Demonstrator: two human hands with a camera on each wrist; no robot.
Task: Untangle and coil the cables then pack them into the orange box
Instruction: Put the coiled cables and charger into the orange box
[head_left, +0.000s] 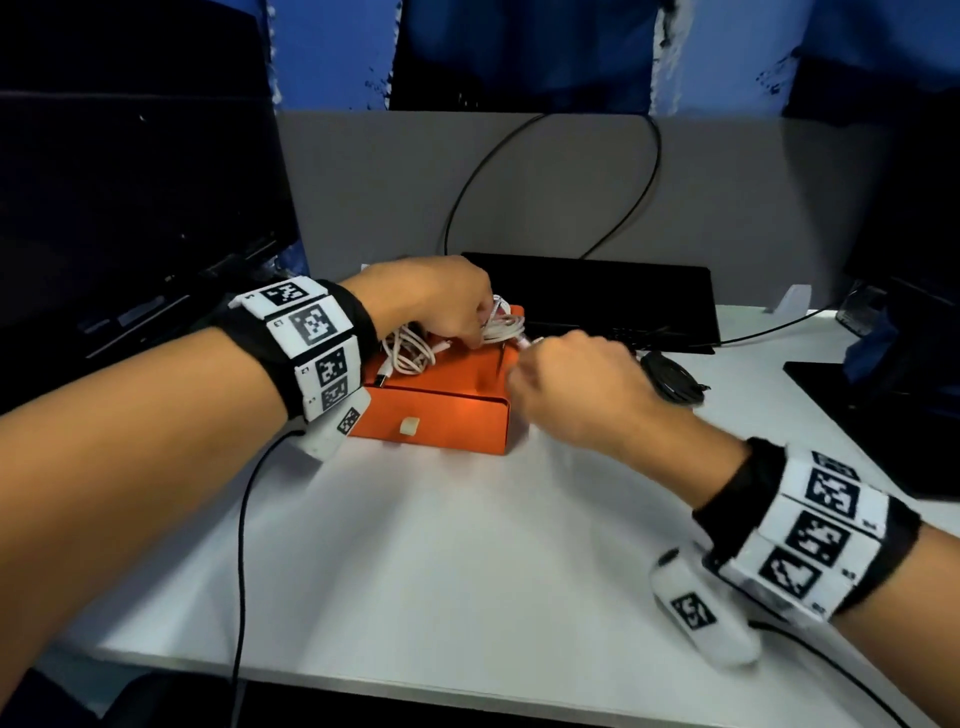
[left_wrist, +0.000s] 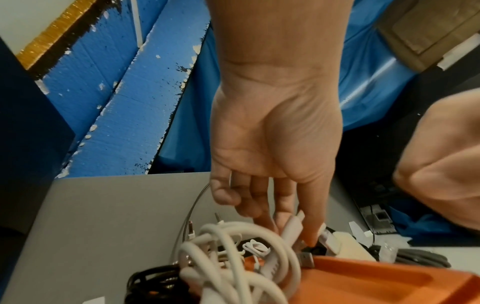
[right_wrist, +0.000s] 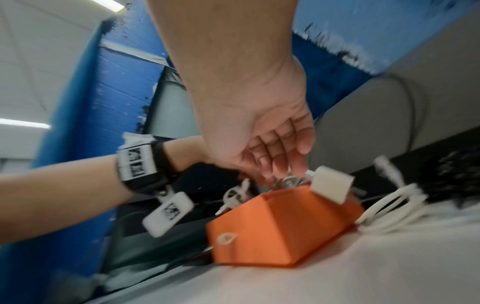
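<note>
Counter (head_left: 467, 545), smooth and white, carries everything; nearest the camera are the two forearms, each banded with a black strap of black-and-white marker tiles.

Past them, toward 12 o'clock, sits the orange box (head_left: 441, 410), a shallow rectangular tray of matte card with a small pale tab on its near wall. Inside, at its 10 o'clock corner, lies a tangle of white cables (head_left: 410, 353), round, rubbery and looped over one another; a black cable (left_wrist: 153, 281) is bunched under them in the left wrist view, though whether it lies inside the box I cannot tell. A white charger block (right_wrist: 331, 185) rests on the far rim, and a separate white coil (right_wrist: 389, 209) lies on the counter just beside the box at its 3 o'clock side.

The left hand (head_left: 441, 301) reaches down over the tangle, its fingers (left_wrist: 311, 216) narrowed and curled onto a white cable with a plug end near the far rim. The right hand (head_left: 576, 389) is at the box's 2 o'clock corner, fingers (right_wrist: 280, 162) bunched close and pinching the end of a white cable.

Beyond the box, at 1 o'clock, a flat black keyboard (head_left: 613, 296) lies against a grey partition, with a dark coiled cord (head_left: 672, 379) beside it.
</note>
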